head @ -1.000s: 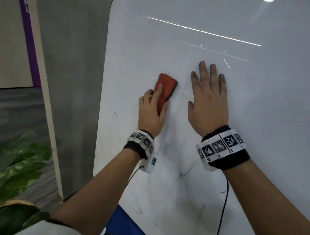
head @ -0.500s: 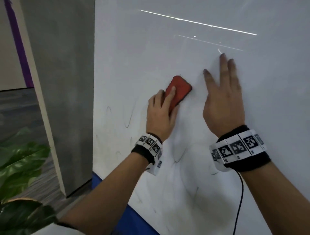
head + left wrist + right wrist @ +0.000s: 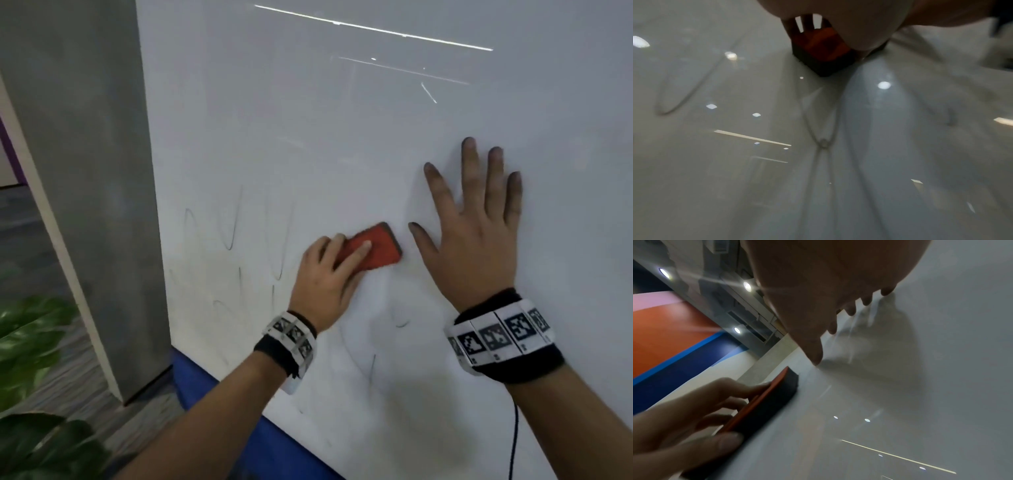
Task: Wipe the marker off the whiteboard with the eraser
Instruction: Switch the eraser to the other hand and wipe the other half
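Note:
A red-backed eraser point(image 3: 375, 249) with a dark felt face lies flat against the whiteboard point(image 3: 342, 137). My left hand point(image 3: 329, 274) grips the eraser point(image 3: 764, 404), fingers on its red back and thumb on its lower edge. My right hand point(image 3: 472, 222) lies flat on the board just right of the eraser, fingers spread and tips smudged dark. Thin marker strokes point(image 3: 233, 233) stay left of the eraser, and fainter ones point(image 3: 371, 368) below it. In the left wrist view the eraser point(image 3: 824, 48) shows under my palm, with blurred marker loops point(image 3: 822, 142) on the board.
A grey pillar point(image 3: 85, 171) stands against the board's left edge. Green plant leaves point(image 3: 30, 342) fill the lower left corner. A blue band point(image 3: 239, 404) runs under the board's bottom edge. A black cable point(image 3: 513, 442) hangs from my right wrist.
My left hand has slid the eraser down the board and turned it more level. My right hand has come down with it and spread its fingers. More marker strokes show at left.

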